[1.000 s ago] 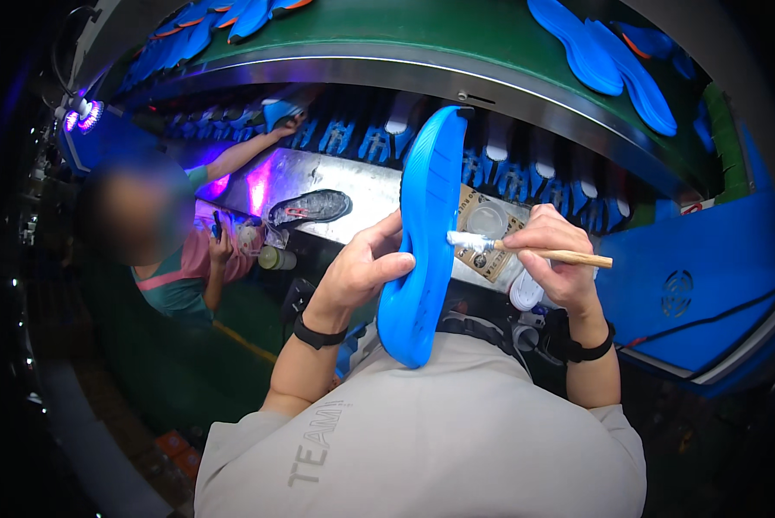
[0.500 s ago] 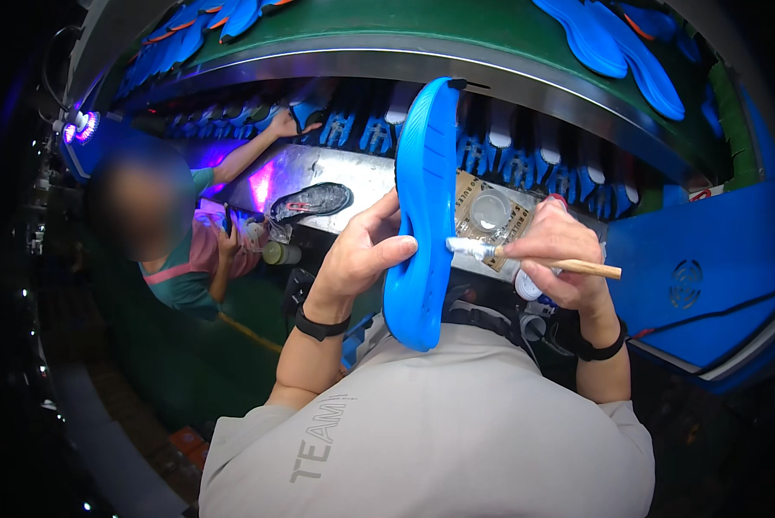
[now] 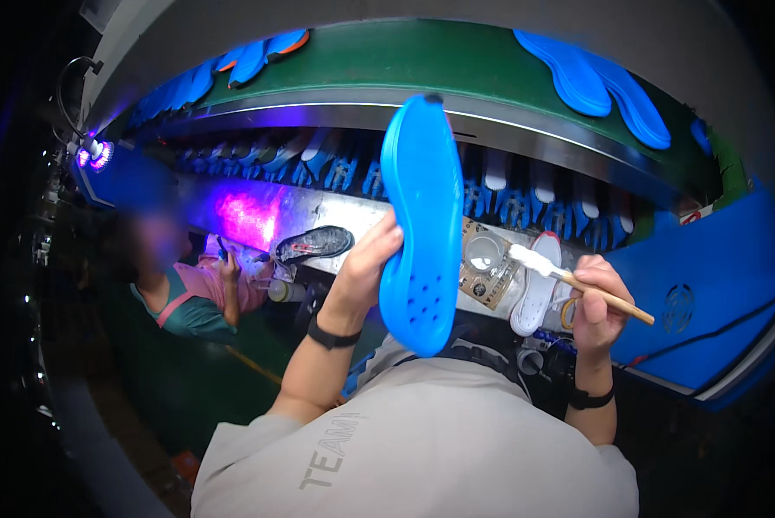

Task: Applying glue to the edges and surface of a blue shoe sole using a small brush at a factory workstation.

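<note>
My left hand (image 3: 368,268) grips the left edge of a blue shoe sole (image 3: 419,224), which stands almost upright in front of me. Its broad face shows, with several small holes at the heel and a dark tip at the toe. In my right hand (image 3: 599,302) is a brush (image 3: 538,262) with a wooden handle and white bristles, held apart from the blue sole. Behind the bristles lies a white shoe sole (image 3: 532,298). Between the two soles, a round clear dish (image 3: 484,252) sits on a piece of brown cardboard (image 3: 491,295).
A black shoe (image 3: 317,243) lies on the metal bench (image 3: 340,210). Beyond runs a green conveyor (image 3: 422,56) carrying blue soles (image 3: 569,73), above a row of shoe parts on racks. At left sits another person (image 3: 199,293) near purple lamps (image 3: 94,156). A blue panel (image 3: 707,276) stands right.
The blue sole has turned so its broad face shows instead of its side. The brush has come off its right edge and moved right, over the white sole. The other person's outstretched arm has drawn back.
</note>
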`<action>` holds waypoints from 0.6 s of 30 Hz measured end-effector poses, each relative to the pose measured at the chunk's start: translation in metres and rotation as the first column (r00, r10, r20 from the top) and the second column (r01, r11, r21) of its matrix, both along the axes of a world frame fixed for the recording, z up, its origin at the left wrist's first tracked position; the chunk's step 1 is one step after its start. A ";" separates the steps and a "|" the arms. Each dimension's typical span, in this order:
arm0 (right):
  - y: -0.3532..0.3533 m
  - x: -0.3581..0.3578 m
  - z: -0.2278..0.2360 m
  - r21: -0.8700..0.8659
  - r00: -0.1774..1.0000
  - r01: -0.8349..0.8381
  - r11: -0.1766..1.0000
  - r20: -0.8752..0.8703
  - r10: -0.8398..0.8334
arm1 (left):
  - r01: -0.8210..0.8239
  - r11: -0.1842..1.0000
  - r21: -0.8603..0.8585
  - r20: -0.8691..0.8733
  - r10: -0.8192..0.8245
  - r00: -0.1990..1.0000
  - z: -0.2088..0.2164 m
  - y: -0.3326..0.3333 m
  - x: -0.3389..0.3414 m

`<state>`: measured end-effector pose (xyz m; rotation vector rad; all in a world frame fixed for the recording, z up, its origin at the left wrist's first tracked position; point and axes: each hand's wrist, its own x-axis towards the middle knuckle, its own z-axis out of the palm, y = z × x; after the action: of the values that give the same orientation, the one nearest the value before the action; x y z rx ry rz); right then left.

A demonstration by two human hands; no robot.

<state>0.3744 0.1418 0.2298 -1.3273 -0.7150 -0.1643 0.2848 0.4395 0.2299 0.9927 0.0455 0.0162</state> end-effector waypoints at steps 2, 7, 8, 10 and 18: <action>-0.005 -0.006 -0.003 0.014 0.999 0.043 0.999 -0.002 -0.043 | -0.010 0.998 -0.057 0.077 0.014 0.997 0.013 0.002 0.040; -0.011 -0.016 -0.014 -0.060 0.991 0.112 0.992 -0.061 -0.116 | -0.080 0.991 -0.107 0.303 0.109 0.947 0.045 0.039 0.207; -0.012 -0.019 -0.013 -0.059 0.990 0.115 0.992 -0.075 -0.119 | -0.245 0.969 0.014 0.172 0.240 0.956 0.048 0.044 0.219; -0.017 -0.021 -0.018 -0.062 0.984 0.135 0.989 -0.109 -0.141 | -0.448 0.865 0.226 0.092 0.439 0.894 0.044 0.068 0.234; -0.035 -0.039 -0.041 -0.185 0.934 0.214 0.959 -0.247 -0.256 | -0.128 -0.721 0.681 0.635 0.494 0.594 0.010 0.299 0.237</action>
<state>0.3355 0.1064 0.1886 -1.5493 -0.3410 -0.1183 0.5222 0.7384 0.2400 2.9221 1.0201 1.1644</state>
